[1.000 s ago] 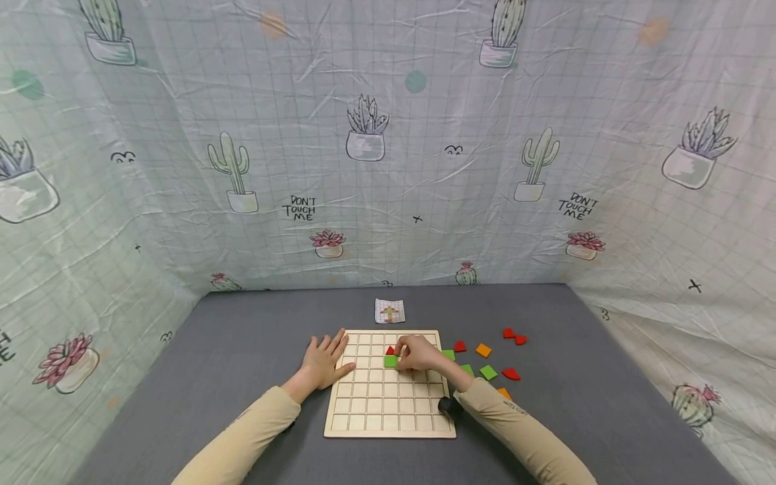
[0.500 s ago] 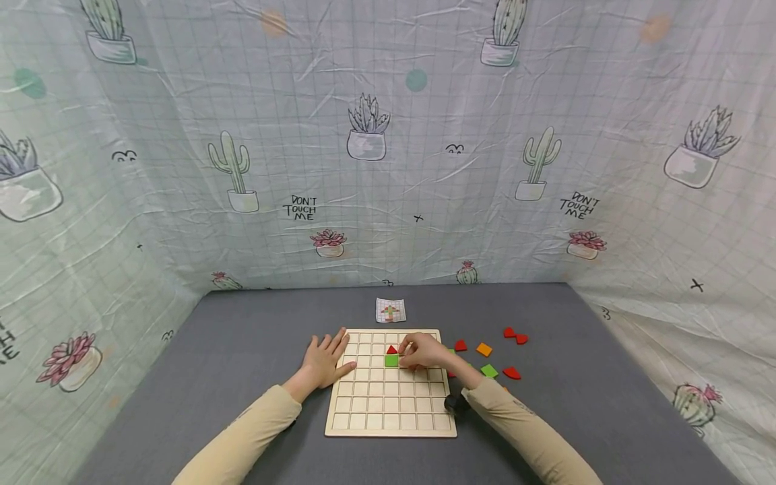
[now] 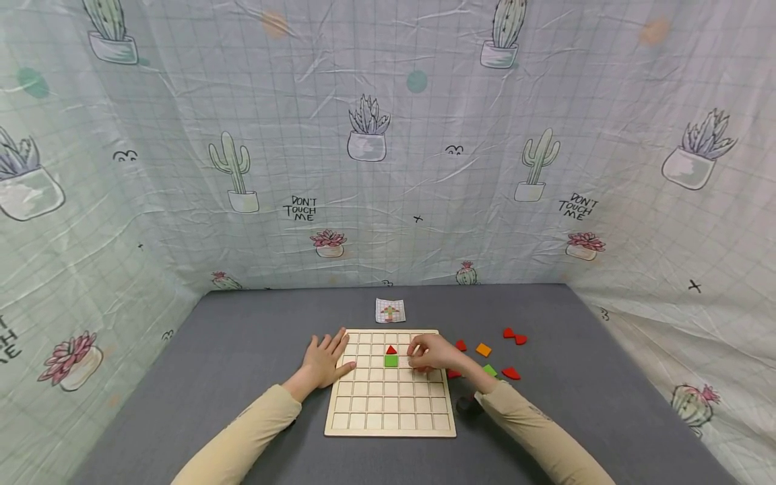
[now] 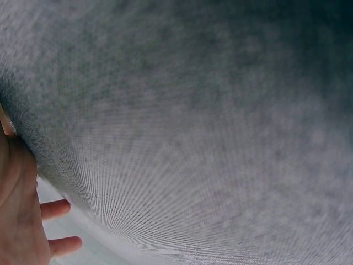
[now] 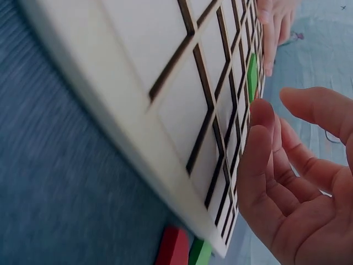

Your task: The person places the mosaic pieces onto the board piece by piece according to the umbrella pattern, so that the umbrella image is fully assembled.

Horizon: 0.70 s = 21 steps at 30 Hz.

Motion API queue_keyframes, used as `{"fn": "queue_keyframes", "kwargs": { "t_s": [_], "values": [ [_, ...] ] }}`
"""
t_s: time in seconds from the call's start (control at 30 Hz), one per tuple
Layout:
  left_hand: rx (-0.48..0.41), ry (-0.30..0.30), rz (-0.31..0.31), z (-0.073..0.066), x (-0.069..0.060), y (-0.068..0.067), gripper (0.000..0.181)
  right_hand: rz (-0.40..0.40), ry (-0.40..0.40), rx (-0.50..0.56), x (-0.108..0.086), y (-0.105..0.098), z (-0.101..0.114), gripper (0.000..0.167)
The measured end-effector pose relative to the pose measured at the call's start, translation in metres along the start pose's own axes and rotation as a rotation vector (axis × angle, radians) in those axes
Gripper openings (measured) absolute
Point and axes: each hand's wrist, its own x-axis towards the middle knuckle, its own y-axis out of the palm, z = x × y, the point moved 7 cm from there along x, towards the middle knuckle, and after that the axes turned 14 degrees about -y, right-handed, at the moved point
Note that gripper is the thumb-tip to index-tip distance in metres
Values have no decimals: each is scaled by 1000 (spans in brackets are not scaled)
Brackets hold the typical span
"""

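Right hand [image 3: 432,352]: fingers loosely bent, gap showing between tips in my right wrist view, holding nothing that I can see. I have it low over the board [image 3: 367,423], right of the middle column and toward the far right corner; can't tell if the tips touch the wood. Left hand [image 3: 322,360]: fingers straight and spread, laid across the board's left edge near its far left corner, thumb over the cells. My left wrist view gets only a slice of it.

Between the hands, on the board: green square [image 3: 391,361], middle column, third row from the far edge; red triangle [image 3: 391,350] in the cell just beyond. Right hand is near both, apart from them.

Off the board: red piece [image 3: 454,374] just beside the right edge, partly covered by the right forearm [image 3: 475,376] from my head view. Farther right on the tabletop [image 3: 267,337]: red wedge [image 3: 511,373], green tile [image 3: 490,370] partly hidden, orange square [image 3: 483,350], another red bit [image 3: 461,345], plus two red chips [image 3: 508,333] touching, this pair nearest the tabletop's far right corner. Card [image 3: 390,310] with a small printed pattern: just past the board's far edge. Cactus-print curtain [image 3: 388,188] behind the tabletop's far edge.
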Motion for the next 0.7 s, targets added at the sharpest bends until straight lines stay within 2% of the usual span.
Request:
{"fn": "queue_keyframes", "kwargs": {
  "t_s": [0.27,0.37,0.5,0.7],
  "values": [
    [49,15,-25,3,7,14,80,-16,-4,-3,-15,-17,-4,21],
    [45,9,-15,2,7,12,75,-19,-18,-14,-21,-24,-6,22],
    [12,-6,11,1,2,2,68,-23,-19,-5,-29,-33,-8,22],
    [26,-10,8,0,2,2,67,-31,-11,1,-44,-48,-17,25]
  ]
}}
